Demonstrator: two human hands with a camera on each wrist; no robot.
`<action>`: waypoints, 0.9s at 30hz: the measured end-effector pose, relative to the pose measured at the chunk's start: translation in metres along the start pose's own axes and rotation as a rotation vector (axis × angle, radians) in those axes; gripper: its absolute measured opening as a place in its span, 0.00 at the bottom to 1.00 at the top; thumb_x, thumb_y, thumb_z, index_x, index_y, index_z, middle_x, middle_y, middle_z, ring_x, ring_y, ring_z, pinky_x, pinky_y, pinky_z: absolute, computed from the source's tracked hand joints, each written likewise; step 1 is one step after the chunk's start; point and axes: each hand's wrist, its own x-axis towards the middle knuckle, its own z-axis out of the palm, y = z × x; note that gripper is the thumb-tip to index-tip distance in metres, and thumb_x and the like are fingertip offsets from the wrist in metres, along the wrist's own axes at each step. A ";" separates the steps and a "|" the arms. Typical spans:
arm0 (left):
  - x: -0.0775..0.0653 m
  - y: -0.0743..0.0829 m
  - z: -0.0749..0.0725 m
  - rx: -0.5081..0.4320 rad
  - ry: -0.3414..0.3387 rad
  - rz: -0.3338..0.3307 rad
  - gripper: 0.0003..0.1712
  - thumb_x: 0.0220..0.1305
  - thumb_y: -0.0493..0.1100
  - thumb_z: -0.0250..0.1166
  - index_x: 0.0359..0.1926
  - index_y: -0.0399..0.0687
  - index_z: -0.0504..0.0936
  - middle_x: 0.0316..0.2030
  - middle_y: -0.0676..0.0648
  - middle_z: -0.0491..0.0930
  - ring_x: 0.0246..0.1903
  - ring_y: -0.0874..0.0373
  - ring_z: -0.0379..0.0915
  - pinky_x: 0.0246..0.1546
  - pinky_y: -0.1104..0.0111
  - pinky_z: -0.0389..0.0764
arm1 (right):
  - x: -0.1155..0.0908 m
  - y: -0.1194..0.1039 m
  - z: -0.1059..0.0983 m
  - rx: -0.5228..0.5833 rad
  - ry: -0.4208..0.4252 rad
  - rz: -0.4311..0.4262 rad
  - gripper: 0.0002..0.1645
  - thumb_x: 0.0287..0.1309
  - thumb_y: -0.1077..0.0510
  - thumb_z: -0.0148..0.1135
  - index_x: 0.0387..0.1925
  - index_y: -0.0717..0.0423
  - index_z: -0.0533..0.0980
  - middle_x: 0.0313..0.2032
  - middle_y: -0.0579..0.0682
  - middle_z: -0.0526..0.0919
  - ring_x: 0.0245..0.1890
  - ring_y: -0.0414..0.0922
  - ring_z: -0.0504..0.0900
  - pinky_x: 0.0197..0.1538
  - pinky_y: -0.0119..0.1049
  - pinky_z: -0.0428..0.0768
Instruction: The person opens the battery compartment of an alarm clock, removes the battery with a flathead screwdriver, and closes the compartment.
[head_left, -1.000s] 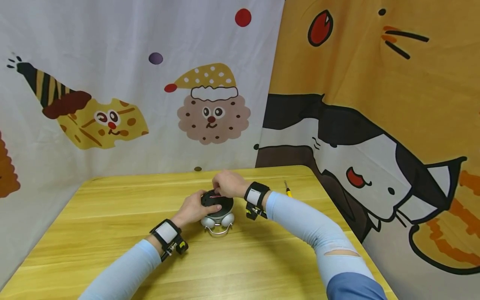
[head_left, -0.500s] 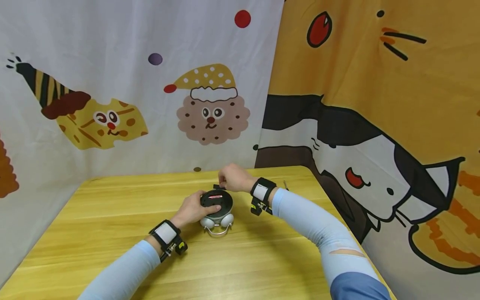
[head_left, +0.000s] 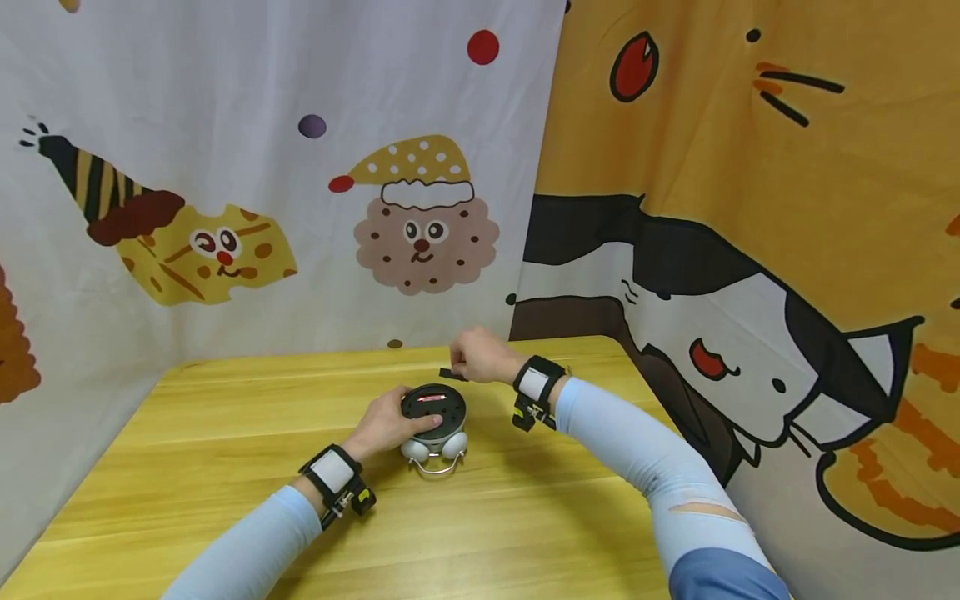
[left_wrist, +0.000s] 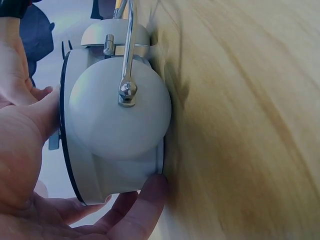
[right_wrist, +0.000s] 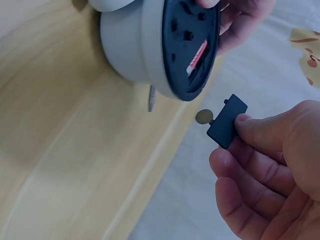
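A white twin-bell alarm clock [head_left: 448,408] lies face down on the table, its black back upward and its bells and handle [head_left: 437,469] toward me. My left hand [head_left: 384,423] grips its left side, thumb over the back and fingers around the rim, as the left wrist view also shows. In the back, the battery slot is uncovered, and a red-and-white battery [right_wrist: 197,57] sits in it. Beyond the clock, my right hand [head_left: 483,357] pinches a small black battery cover [right_wrist: 227,122] between thumb and fingers, held apart from the clock.
The wooden table [head_left: 225,433] reaches back to a printed cloth [head_left: 247,125] hanging behind it and along the right side. A metal leg [right_wrist: 152,99] sticks out from the clock's far side.
My right hand has lifted the battery cover off the clock's back and moved it away and to the right, baring the battery. My left hand keeps its grip on the clock.
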 end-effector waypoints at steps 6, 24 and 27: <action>-0.001 0.000 0.001 -0.006 -0.008 -0.002 0.50 0.65 0.65 0.82 0.73 0.34 0.78 0.63 0.32 0.88 0.60 0.40 0.87 0.62 0.45 0.88 | -0.007 0.009 0.005 0.023 -0.005 0.014 0.09 0.72 0.59 0.76 0.31 0.50 0.90 0.31 0.46 0.92 0.30 0.41 0.83 0.40 0.37 0.83; -0.002 0.000 -0.001 -0.022 -0.014 0.013 0.48 0.67 0.64 0.81 0.73 0.35 0.78 0.63 0.33 0.88 0.61 0.39 0.87 0.61 0.45 0.88 | -0.030 0.034 0.015 0.056 -0.038 0.076 0.09 0.72 0.60 0.75 0.32 0.51 0.91 0.32 0.47 0.93 0.29 0.40 0.84 0.42 0.39 0.86; -0.002 0.000 -0.002 -0.020 -0.016 0.004 0.49 0.66 0.64 0.81 0.74 0.35 0.78 0.64 0.32 0.87 0.61 0.38 0.87 0.61 0.44 0.88 | -0.034 0.038 0.017 0.058 -0.042 0.080 0.09 0.72 0.61 0.75 0.32 0.51 0.92 0.32 0.47 0.93 0.29 0.40 0.84 0.42 0.40 0.87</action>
